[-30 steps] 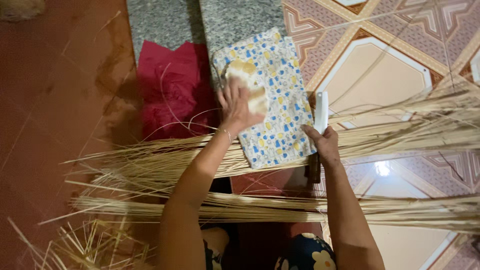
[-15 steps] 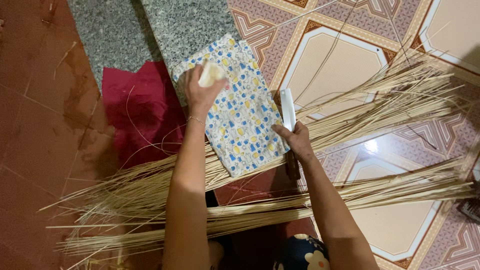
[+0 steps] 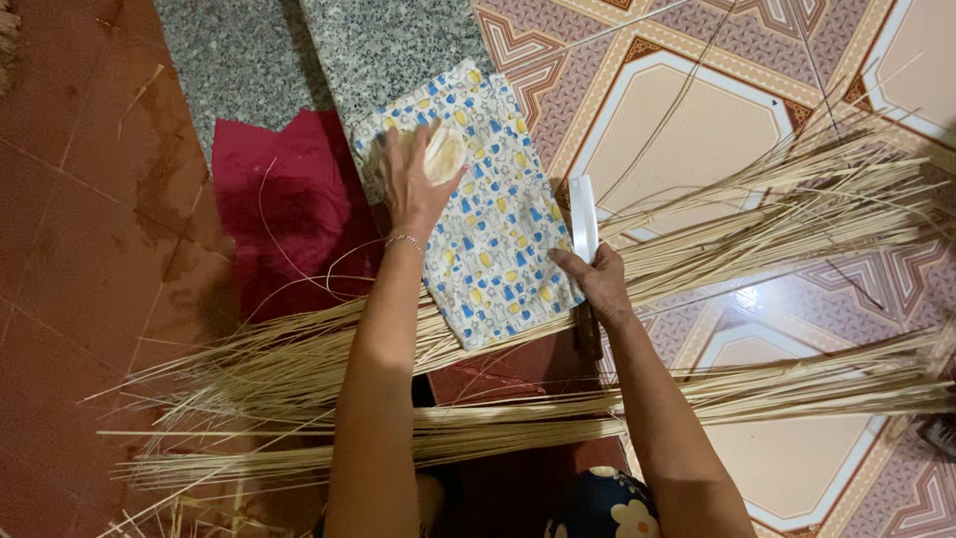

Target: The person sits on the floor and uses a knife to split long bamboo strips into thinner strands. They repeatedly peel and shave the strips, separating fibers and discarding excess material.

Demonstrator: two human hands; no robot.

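One patterned cloth point(image 3: 488, 219) lies at 12 o'clock, one red cloth point(image 3: 284, 209) at 10 o'clock. One pale round lump point(image 3: 445, 154) sits on the patterned cloth. One white-bladed knife point(image 3: 583, 214). Two long bundles of straw: one point(image 3: 797, 209) at 2 o'clock, one point(image 3: 797, 384) at 4 o'clock. Two hands: left point(image 3: 410, 184), right point(image 3: 597, 284)

Both bare forearms reach forward from the bottom edge, roughly parallel. Left hand point(image 3: 410, 179) lies palm down, fingers spread flat, a thin bracelet at the wrist. Right hand point(image 3: 595, 282) sits nearer the body, fingers curled in a closed grip, knuckles up.
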